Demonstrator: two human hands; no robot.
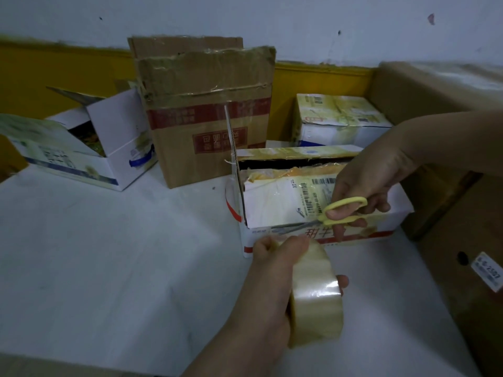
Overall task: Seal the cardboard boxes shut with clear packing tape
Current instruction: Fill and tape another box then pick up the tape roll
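White tabletop (95, 268), dim light, colours muddy. Far left edge: white printed box (81, 148) lying open, flaps up, its left end cut off by the frame; something patterned inside, can't make out what. Next to it, toward the back edge, tall brown carton (206, 126) standing upright with torn, tape-crusted flaps raised; red print on its front is unreadable. Near the front edge the left hand (275, 284) grips a roll of clear packing tape (315, 295), thumb on top and fingers wrapped under, only one fingertip showing past the roll; the roll's core is hidden. The loose tape end seems to run up to the box ahead but is too transparent to trace. Just beyond the roll, right of centre, sits the white box with shipping label (288, 202), top flaps not fully closed, dark gap along its back, old yellowed tape on it, one end flap standing up. Over its front edge the right hand (367, 183) holds yellow-handled scissors (337, 213), fingers through the loops, blades pointing left, blurred and low against the box; blades look barely parted. Behind, near the back edge, another taped white box (340, 118), lower part hidden. Far right: big brown cartons (449, 186) cut off by the frame, small label with illegible digits.
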